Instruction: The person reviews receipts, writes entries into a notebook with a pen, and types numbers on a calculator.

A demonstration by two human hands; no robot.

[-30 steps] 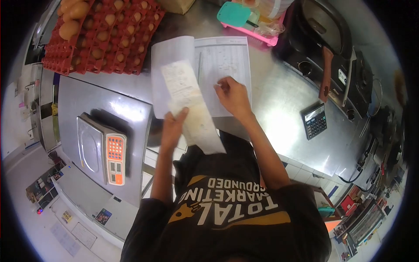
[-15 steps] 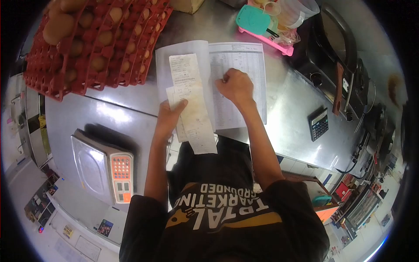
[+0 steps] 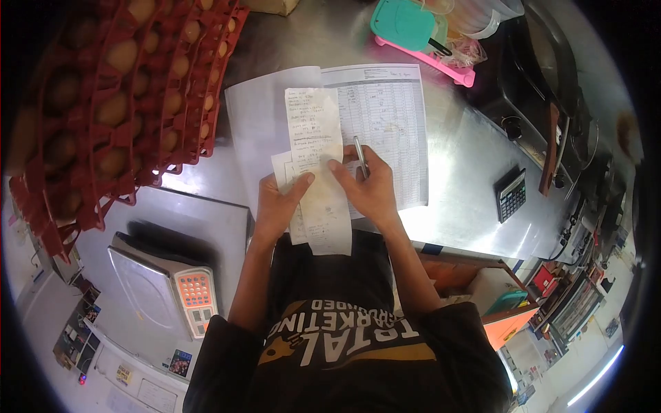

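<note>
Left hand point(image 3: 279, 205) mostly closed, thumb on top, clamping the handwritten paper slips point(image 3: 318, 131) at their left side; a shorter slip sits partly under the long one. Right hand point(image 3: 370, 189) partly curled, thumb on the right edge of the long slip, pen point(image 3: 359, 153) held by the fingers, sticking up away from the body. Slips are in front of the torso, over the open printed sheets point(image 3: 396, 124), lower end hanging past the near edge of the metal surface point(image 3: 454, 182). Calculator point(image 3: 511, 197) on the surface, right of the sheets. Scale point(image 3: 162, 286) to the left, red egg trays point(image 3: 131, 103) upper left, teal-lidded container point(image 3: 403, 26) beyond the sheets
</note>
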